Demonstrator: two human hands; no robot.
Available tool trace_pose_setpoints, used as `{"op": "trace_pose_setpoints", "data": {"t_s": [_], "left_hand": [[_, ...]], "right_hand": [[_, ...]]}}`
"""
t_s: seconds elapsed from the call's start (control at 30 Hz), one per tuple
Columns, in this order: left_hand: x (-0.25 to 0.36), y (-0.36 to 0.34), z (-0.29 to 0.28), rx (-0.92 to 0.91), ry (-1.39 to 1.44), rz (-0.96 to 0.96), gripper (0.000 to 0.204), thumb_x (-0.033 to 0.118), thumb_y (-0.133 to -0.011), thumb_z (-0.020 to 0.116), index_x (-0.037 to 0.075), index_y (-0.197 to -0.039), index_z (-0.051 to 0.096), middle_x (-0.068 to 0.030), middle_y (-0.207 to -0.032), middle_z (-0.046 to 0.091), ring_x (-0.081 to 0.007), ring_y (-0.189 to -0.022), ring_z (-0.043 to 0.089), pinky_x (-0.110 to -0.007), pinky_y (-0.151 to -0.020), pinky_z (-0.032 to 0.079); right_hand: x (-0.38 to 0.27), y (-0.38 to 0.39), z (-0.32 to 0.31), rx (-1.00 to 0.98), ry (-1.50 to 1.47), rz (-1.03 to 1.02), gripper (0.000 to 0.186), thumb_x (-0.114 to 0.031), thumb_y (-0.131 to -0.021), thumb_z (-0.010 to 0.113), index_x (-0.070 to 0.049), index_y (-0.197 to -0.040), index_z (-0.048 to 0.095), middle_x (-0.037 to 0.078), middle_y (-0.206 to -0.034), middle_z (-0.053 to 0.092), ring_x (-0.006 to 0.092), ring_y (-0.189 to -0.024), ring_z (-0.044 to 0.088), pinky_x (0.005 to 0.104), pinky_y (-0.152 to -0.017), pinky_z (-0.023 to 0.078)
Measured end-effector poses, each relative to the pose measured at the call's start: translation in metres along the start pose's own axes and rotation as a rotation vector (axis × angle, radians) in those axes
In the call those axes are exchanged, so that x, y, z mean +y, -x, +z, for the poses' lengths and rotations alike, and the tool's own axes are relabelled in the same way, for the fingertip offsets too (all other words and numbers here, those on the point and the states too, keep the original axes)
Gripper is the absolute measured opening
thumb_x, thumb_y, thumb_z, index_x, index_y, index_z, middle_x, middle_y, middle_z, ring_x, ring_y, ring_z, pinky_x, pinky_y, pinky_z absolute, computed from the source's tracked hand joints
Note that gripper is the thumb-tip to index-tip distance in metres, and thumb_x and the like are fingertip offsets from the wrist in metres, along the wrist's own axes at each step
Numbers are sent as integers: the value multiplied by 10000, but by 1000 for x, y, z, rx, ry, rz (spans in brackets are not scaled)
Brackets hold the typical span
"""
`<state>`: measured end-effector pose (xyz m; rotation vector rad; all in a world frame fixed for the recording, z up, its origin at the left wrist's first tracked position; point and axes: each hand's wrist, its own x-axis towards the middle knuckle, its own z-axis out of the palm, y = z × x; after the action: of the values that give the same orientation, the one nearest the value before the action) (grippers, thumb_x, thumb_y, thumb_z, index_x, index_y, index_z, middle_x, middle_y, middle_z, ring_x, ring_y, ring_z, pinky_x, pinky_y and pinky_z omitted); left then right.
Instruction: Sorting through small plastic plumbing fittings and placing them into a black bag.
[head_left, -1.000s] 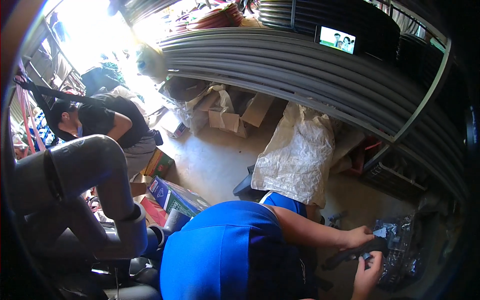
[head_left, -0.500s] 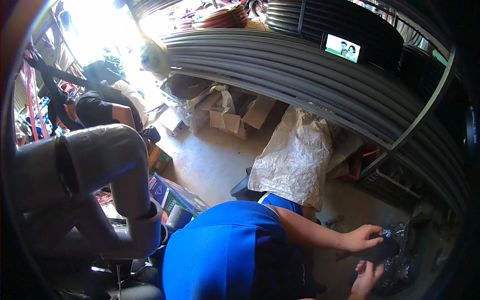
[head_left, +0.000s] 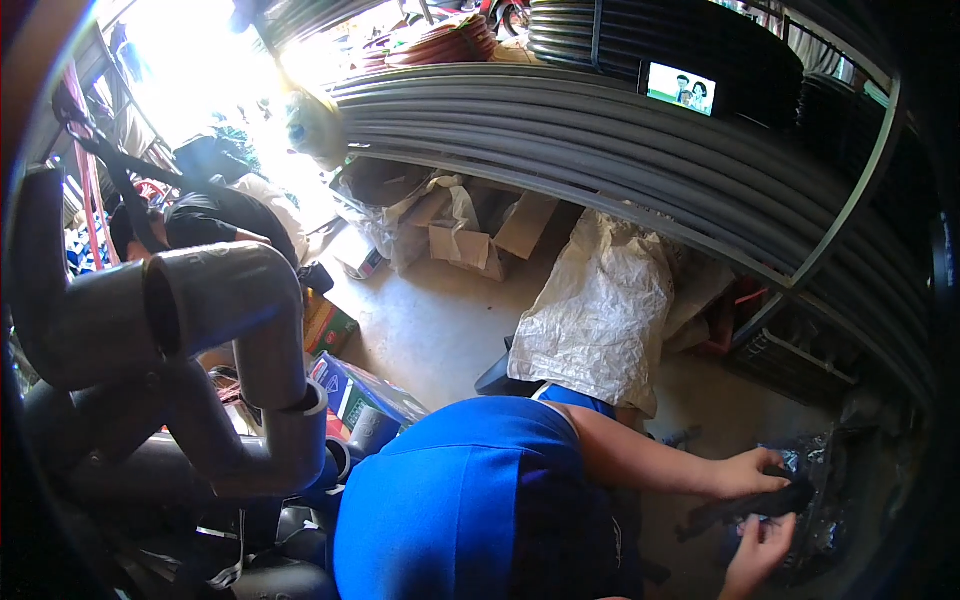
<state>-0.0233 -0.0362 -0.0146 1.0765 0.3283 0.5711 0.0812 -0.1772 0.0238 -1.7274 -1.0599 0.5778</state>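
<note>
Head camera view: I look down past blue clothing (head_left: 440,490) to two bare hands working close together at the lower right. I see the left hand (head_left: 745,475) reaching across, its fingers bent over the upper edge of a dark piece (head_left: 770,502), holding it. The right hand (head_left: 765,550) rises from the lower edge, its fingers partly curled at the underside of the same piece; from here I cannot tell whether they close on it or only touch it. That piece sits between the hands, one end stretching left past the left hand's fingers, too dark for me to make out its kind. Shiny clear plastic (head_left: 818,462) lies just beyond the hands.

Farther up I have a pale sack (head_left: 595,320) draped near the middle, and an open cardboard box (head_left: 465,248) near the foot of a rack. Long grey pipes (head_left: 560,130) run along that rack, with a small lit screen (head_left: 682,90) in front of a black coil (head_left: 660,35). On my left, a thick grey elbow pipe (head_left: 225,290) blocks part of a co-worker in a black shirt (head_left: 225,222), who bends forward. A blue box (head_left: 365,390) stands beside the pipe.
</note>
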Motion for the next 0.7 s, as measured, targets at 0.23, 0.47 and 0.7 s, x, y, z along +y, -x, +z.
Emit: {"op": "trace_pose_setpoints", "data": {"t_s": [0.23,0.47,0.7], "left_hand": [[0,-1,4,8,-219,347,282,245,-956,647,-9,-1034,553,-90,-860,561,-132,-816,505,-337,-712,450],[1,13,-7,39,-221,504,349,265,-924,679,-26,-1047,532,-130,-897,577,-165,-837,532,-346,-753,455],[-19,4,3,69,-90,467,250,229,-974,618,-8,-986,542,-79,-877,611,-129,-833,552,-346,-740,468]], "right_hand": [[-33,9,5,162,-731,420,107,-12,-912,618,10,-1015,643,92,-936,656,167,-767,597,278,-647,523],[24,9,-11,-62,-1421,958,111,-99,-951,566,6,-937,599,103,-887,629,170,-742,588,255,-654,537],[-1,15,2,-66,-29,59,202,-97,-950,630,40,-806,598,131,-807,655,179,-686,626,293,-587,512]]}}
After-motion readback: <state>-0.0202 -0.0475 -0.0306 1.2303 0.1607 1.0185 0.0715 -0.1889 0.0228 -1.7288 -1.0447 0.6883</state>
